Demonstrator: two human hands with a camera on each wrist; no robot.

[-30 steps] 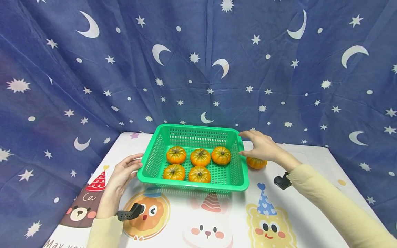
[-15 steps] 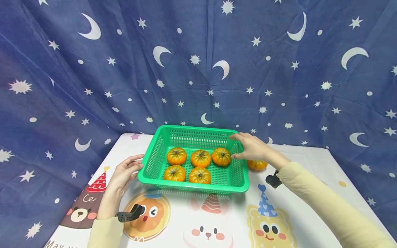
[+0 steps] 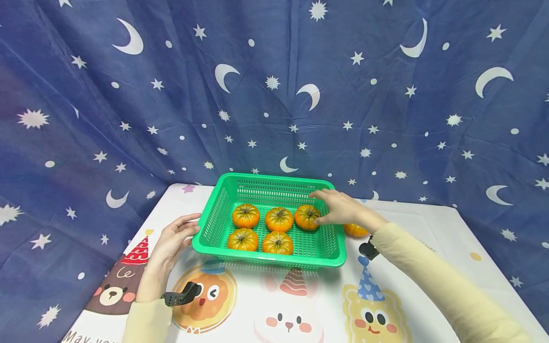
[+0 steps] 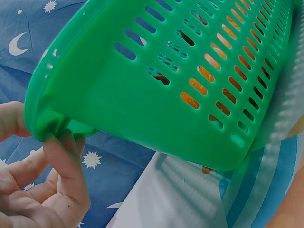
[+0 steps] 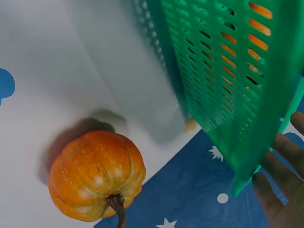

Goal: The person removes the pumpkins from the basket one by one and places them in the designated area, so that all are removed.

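A green plastic basket (image 3: 268,259) with slotted sides stands on the table, holding several small orange pumpkins. My left hand (image 3: 171,238) grips the left rim, its fingers and thumb on either side of the edge in the left wrist view. My right hand (image 3: 343,209) reaches over the right rim with fingers and thumb apart, around the right side of the rearmost-right pumpkin (image 3: 306,217). Whether it touches that pumpkin I cannot tell. Outside the basket, under the right forearm, lies another pumpkin (image 3: 355,230); its brown stem shows in the right wrist view.
A white tablecloth (image 3: 429,228) with cartoon prints covers the table. Behind it hangs a dark blue curtain (image 3: 257,95) with moons and stars, close to the basket's back edge. Each wrist wears a black camera band.
My right hand has moved left from the basket's right rim to over the pumpkin inside. My left hand stays on the left rim, and the pumpkins have not moved.
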